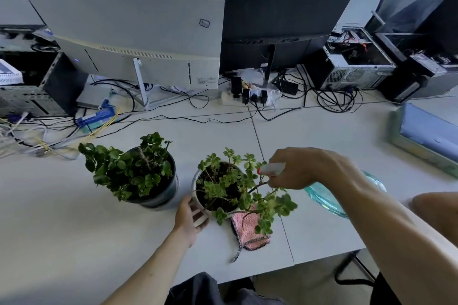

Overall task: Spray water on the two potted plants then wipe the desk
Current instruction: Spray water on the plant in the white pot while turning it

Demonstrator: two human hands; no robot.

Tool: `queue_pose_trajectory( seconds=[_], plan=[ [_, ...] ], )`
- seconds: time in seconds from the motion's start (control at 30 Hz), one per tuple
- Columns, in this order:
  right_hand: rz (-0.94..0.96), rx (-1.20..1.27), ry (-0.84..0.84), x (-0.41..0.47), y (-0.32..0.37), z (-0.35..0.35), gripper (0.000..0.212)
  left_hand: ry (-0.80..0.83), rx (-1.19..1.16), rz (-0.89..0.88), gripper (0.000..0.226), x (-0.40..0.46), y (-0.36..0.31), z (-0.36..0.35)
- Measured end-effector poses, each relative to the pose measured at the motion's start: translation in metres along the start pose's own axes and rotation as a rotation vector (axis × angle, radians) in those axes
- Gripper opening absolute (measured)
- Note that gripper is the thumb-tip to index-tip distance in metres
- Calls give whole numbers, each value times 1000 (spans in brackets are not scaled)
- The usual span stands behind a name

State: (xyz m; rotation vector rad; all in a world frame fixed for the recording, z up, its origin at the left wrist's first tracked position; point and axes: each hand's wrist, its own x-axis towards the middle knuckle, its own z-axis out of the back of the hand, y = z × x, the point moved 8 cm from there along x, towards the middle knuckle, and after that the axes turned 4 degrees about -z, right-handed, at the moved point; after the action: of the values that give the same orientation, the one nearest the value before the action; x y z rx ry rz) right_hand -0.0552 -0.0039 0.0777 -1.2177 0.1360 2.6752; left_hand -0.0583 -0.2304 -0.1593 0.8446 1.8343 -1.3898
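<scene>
Head view shows the right hand (295, 168) clamped on the sprayer (272, 168), its nozzle pointing left at the near plant (230, 188) just beside it on the bench (74, 205), while the left hand (190, 215) grips that plant's white pot (195, 188).

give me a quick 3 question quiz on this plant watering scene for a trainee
1. True or false: the left hand holds the white pot.
2. The right hand holds: A a cloth, B a spray bottle, C a cable.
3. What colour is the cloth lying beside the white pot?
Key: 1 true; 2 B; 3 pink.
</scene>
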Motion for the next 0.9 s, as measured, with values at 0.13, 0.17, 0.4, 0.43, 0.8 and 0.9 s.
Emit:
queue_pose_trajectory(
  seconds=[0.13, 0.17, 0.4, 0.43, 0.8, 0.9],
  plan=[
    [47, -90, 9, -5, 19, 0, 22, 10, -19, 37, 26, -2, 5, 3],
    [39, -99, 25, -5, 21, -2, 30, 7, -32, 44, 24, -3, 6, 4],
    [41, -111, 79, 2, 22, -12, 50, 46, -79, 69, 28, -9, 9, 1],
    [54, -116, 78, 1, 23, -13, 48, 47, -80, 71, 28, -11, 10, 0],
    [137, 225, -137, -25, 9, 19, 15, -48, -44, -66, 22, -21, 15, -15],
    [224, 311, -185, -35, -2, 30, 13, -74, -43, -115, 29, -21, 13, -15]
  ],
)
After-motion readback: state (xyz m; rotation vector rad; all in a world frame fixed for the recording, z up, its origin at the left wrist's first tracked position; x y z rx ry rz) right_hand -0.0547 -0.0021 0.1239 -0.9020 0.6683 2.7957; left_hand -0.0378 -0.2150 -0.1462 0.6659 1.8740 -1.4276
